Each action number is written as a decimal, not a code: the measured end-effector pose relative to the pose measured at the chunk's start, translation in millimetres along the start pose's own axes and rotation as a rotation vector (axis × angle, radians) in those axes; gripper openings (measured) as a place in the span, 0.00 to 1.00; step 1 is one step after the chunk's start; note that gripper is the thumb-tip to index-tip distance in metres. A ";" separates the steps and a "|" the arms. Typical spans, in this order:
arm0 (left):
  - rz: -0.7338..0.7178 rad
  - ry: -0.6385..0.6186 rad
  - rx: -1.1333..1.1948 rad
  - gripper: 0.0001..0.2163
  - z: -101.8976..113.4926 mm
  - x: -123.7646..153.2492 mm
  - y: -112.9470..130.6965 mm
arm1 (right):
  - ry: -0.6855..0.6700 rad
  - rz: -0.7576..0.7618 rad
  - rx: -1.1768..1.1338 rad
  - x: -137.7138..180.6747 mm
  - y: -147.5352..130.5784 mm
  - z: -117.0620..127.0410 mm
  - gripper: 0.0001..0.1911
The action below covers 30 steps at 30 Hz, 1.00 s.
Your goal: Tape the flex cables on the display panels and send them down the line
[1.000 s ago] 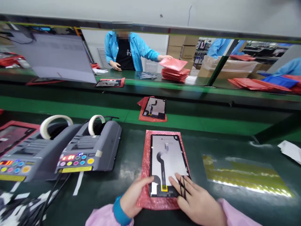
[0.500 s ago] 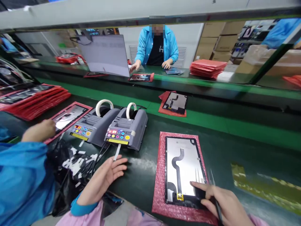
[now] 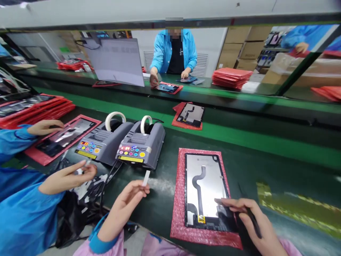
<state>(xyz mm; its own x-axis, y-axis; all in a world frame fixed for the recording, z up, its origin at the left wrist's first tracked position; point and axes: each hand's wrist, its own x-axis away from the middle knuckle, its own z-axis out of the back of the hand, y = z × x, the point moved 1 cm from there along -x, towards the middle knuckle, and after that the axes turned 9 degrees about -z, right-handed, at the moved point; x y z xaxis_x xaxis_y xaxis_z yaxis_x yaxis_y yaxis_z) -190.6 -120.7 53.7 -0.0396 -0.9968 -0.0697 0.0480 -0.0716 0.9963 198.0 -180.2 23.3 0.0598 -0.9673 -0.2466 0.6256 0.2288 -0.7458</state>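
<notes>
My left hand [image 3: 127,202] pinches the white tape strip [image 3: 146,177] that hangs from the nearer grey tape dispenser [image 3: 141,145]. My right hand [image 3: 249,217] rests on the lower right corner of a silver screen panel [image 3: 204,188], fingers curled around black tweezers [image 3: 252,217]. The panel lies back side up, with a black flex cable, on a red bubble-wrap sheet [image 3: 179,199] on the dark green bench.
A second tape dispenser [image 3: 102,138] stands left of the first. A co-worker in a blue sleeve [image 3: 23,209] at my left pinches tape there and touches another panel [image 3: 62,137]. One more panel [image 3: 189,115] lies on the green belt. A person across works beside stacked red sheets [image 3: 231,77].
My left hand went from open beside the dispenser to pinching its tape strip. The co-worker's hand came to the left dispenser. The panel on the belt drifted left. My right hand stayed put.
</notes>
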 end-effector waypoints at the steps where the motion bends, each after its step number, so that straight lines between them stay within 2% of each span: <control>1: -0.003 -0.064 -0.009 0.17 -9.2 2.1 -3.6 | 0.060 -0.024 0.030 -1.7 2.0 4.8 0.09; 3: -0.018 -0.208 0.003 0.17 -31.8 5.0 -11.3 | 0.165 -0.083 0.198 -6.4 13.6 19.3 0.10; 5: -0.054 -0.367 -0.032 0.16 -55.8 6.1 -16.2 | 0.216 -0.174 0.465 -10.2 33.8 40.1 0.13; 7: -0.115 -0.477 -0.122 0.15 -75.2 5.1 -16.6 | 0.211 -0.285 0.724 -9.2 57.7 64.1 0.16; 9: -0.182 -0.527 -0.227 0.15 -87.0 2.2 -15.1 | 0.186 -0.379 0.884 -1.5 79.4 86.0 0.16; 13: -0.407 -0.531 -0.478 0.20 -95.3 -4.6 -22.7 | 0.236 -0.547 0.990 25.0 106.5 111.0 0.13; 18: -0.813 -0.532 -0.905 0.40 -107.5 -2.5 -50.0 | 0.533 -0.963 1.116 46.4 126.0 131.1 0.14; 21: -0.980 -0.540 -1.061 0.46 -112.6 -1.3 -59.5 | 0.658 -1.084 1.129 46.4 142.1 152.2 0.19; 23: -1.054 -0.536 -1.097 0.47 -113.9 -3.6 -62.0 | 0.732 -1.140 1.125 43.3 154.6 168.4 0.23; 26: -1.124 -0.515 -1.088 0.43 -116.2 -11.0 -64.0 | 0.840 -1.215 1.105 35.4 171.1 187.9 0.27; 30: -1.164 -0.506 -1.072 0.37 -124.1 -24.6 -63.5 | 0.894 -1.262 1.069 21.9 180.4 198.6 0.26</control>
<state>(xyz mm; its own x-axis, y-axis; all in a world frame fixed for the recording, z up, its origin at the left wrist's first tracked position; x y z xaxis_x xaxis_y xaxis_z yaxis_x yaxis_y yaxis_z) -68.8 -96.1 -14.1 -0.8322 -0.2990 -0.4669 0.3737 -0.9246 -0.0741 466.6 -181.9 6.2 -0.9119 -0.0749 -0.4034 0.1510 -0.9755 -0.1600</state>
